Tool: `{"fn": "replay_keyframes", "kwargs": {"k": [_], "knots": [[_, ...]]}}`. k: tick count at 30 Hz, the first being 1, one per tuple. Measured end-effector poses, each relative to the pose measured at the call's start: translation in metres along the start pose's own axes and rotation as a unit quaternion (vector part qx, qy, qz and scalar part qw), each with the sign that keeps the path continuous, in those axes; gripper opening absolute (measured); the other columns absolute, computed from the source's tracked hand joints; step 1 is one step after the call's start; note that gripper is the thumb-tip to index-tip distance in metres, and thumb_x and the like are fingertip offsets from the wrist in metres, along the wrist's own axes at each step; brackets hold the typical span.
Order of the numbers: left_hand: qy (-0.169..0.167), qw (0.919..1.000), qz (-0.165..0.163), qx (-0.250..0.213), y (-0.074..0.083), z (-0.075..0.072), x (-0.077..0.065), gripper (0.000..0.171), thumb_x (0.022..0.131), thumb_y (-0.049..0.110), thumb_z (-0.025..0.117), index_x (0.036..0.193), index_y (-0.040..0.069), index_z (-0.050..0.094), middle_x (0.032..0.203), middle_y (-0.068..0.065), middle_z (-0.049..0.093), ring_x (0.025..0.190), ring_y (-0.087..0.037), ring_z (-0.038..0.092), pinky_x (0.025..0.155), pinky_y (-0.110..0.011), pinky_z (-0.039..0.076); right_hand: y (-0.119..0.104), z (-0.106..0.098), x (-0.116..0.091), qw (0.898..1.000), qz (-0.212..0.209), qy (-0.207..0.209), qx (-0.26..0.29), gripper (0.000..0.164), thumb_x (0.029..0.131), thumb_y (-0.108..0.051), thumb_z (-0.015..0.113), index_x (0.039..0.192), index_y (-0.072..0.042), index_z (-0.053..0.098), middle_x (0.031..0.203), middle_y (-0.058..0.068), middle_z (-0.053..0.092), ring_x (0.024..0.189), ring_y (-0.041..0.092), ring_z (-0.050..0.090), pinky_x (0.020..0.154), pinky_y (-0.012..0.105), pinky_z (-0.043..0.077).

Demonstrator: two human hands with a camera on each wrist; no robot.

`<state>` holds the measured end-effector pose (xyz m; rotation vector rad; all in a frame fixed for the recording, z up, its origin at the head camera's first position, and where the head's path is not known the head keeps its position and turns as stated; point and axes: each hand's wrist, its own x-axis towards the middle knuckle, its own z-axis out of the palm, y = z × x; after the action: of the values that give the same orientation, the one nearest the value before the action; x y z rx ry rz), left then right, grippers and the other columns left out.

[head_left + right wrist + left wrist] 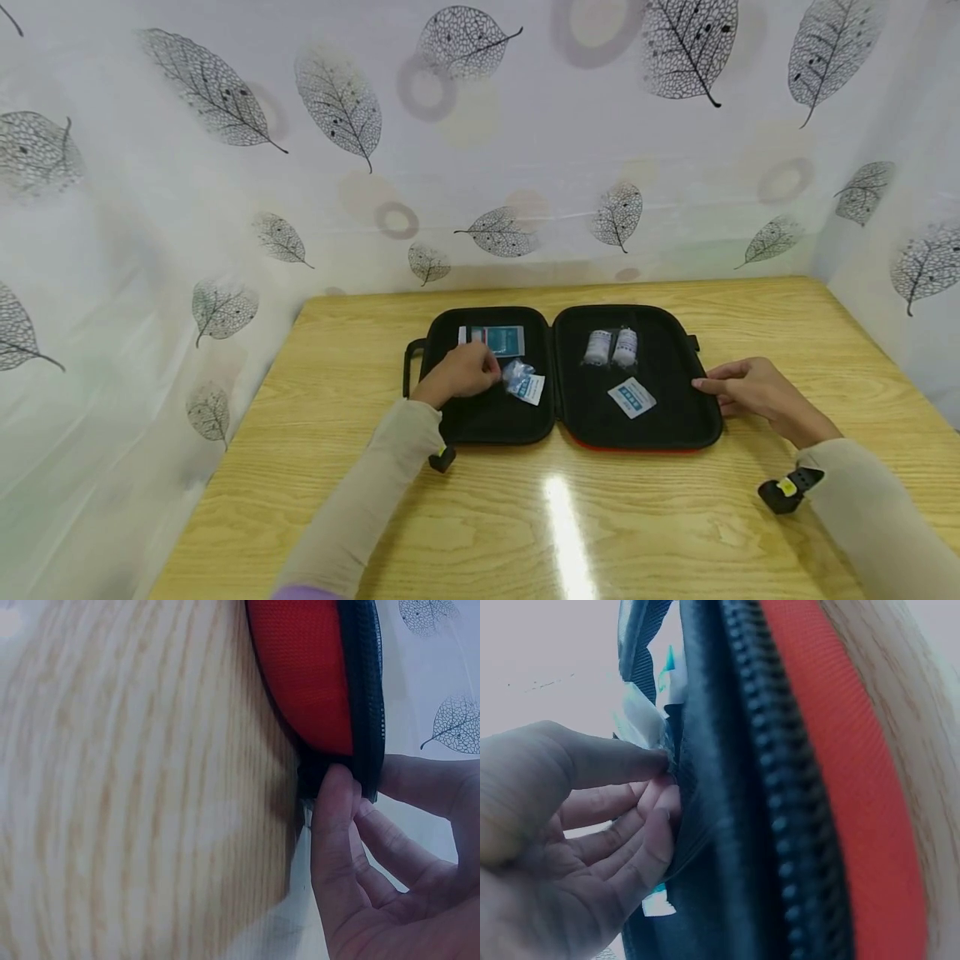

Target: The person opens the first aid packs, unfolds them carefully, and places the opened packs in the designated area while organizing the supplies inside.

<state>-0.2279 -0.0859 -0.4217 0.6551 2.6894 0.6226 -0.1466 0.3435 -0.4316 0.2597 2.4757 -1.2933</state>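
Note:
A black-lined zip case (525, 429) with a red outer shell lies unfolded on the wooden table. My left hand (463, 371) is over its left half, thumb and fingertips pinching thin dark mesh (694, 832) at the lining. Beside these fingertips lie a clear plastic packet (517, 373) and a small white-and-blue sachet (532, 389). A flat teal packet (502, 340) sits behind the hand. At the case's right edge, my right hand (757, 396) grips the zippered rim (366, 712) between thumb and fingers. The right half holds two wrapped white rolls (612, 347) and another sachet (632, 397).
A black carry handle (411, 362) sticks out from the case's left side. The wooden table (337, 517) extends in front and to both sides. A leaf-patterned curtain (487, 167) hangs behind it.

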Motion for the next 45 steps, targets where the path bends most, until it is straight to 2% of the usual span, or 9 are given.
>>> {"fn": "replay_keyframes", "kwargs": {"k": [6,11,16,22,28,32,40,45], "knots": [[0.064,0.9977,-0.011,0.022,0.002,-0.009,-0.014,0.019,0.091,0.009,0.067,0.072,0.011,0.07,0.07,0.0,0.06,0.06,-0.015,0.054,0.059,-0.03,0.044,0.0,-0.001,-0.001,1.0,-0.007,-0.006,-0.005,0.076,0.098,-0.04,0.067,0.139,0.02,0.044,0.122,0.027,0.058,0.091,0.018,0.065,0.076,0.033,0.06],[0.121,0.9913,-0.039,0.034,-0.003,-0.017,-0.026,0.024,0.088,0.012,0.072,0.064,0.011,0.069,0.063,0.003,0.059,0.055,-0.013,0.051,0.057,-0.029,0.042,0.001,-0.001,0.0,1.0,-0.009,-0.005,-0.007,0.076,0.099,-0.039,0.067,0.138,0.021,0.043,0.12,0.027,0.059,0.089,0.018,0.065,0.075,0.033,0.06],[0.152,0.9857,-0.069,0.019,-0.011,-0.023,-0.04,0.026,0.087,0.016,0.077,0.064,0.009,0.07,0.062,0.002,0.061,0.055,-0.014,0.052,0.057,-0.03,0.045,0.001,-0.001,0.0,1.0,-0.007,-0.006,-0.007,0.075,0.099,-0.039,0.067,0.137,0.022,0.043,0.119,0.027,0.059,0.088,0.017,0.064,0.075,0.033,0.06],[0.192,0.9754,-0.107,0.0,-0.024,-0.031,-0.059,0.018,0.085,0.018,0.08,0.073,0.006,0.074,0.072,-0.003,0.068,0.062,-0.017,0.06,0.063,-0.037,0.053,0.001,-0.003,0.0,1.0,-0.004,-0.01,-0.005,0.076,0.098,-0.038,0.067,0.138,0.022,0.043,0.119,0.026,0.059,0.088,0.018,0.064,0.075,0.032,0.06],[0.194,0.9709,-0.141,-0.014,-0.035,-0.035,-0.076,0.019,0.086,0.018,0.08,0.075,0.004,0.074,0.07,-0.004,0.068,0.059,-0.016,0.059,0.056,-0.032,0.05,0.0,-0.003,0.0,1.0,-0.005,-0.012,-0.006,0.075,0.099,-0.037,0.067,0.137,0.022,0.043,0.118,0.025,0.06,0.088,0.018,0.063,0.074,0.032,0.06],[0.191,0.9691,-0.155,-0.017,-0.038,-0.033,-0.08,0.019,0.084,0.021,0.082,0.075,0.005,0.075,0.072,-0.004,0.068,0.059,-0.016,0.059,0.053,-0.029,0.048,-0.001,-0.004,-0.001,1.0,-0.003,-0.012,-0.009,0.074,0.099,-0.037,0.067,0.136,0.022,0.044,0.118,0.026,0.06,0.089,0.019,0.063,0.074,0.032,0.059],[0.192,0.9699,-0.15,-0.001,-0.036,-0.023,-0.073,0.025,0.082,0.022,0.083,0.065,0.008,0.072,0.068,-0.002,0.067,0.061,-0.018,0.059,0.057,-0.033,0.05,0.001,-0.003,0.0,1.0,-0.003,-0.009,-0.007,0.074,0.098,-0.038,0.067,0.136,0.022,0.045,0.117,0.025,0.06,0.089,0.019,0.062,0.074,0.031,0.059],[0.183,0.9722,-0.146,0.002,-0.032,-0.015,-0.064,0.024,0.083,0.022,0.083,0.068,0.007,0.072,0.07,-0.002,0.066,0.061,-0.017,0.06,0.056,-0.031,0.051,0.001,-0.003,0.0,1.0,-0.002,-0.008,-0.004,0.071,0.098,-0.036,0.068,0.134,0.021,0.048,0.113,0.022,0.06,0.087,0.02,0.061,0.074,0.031,0.059]]}}
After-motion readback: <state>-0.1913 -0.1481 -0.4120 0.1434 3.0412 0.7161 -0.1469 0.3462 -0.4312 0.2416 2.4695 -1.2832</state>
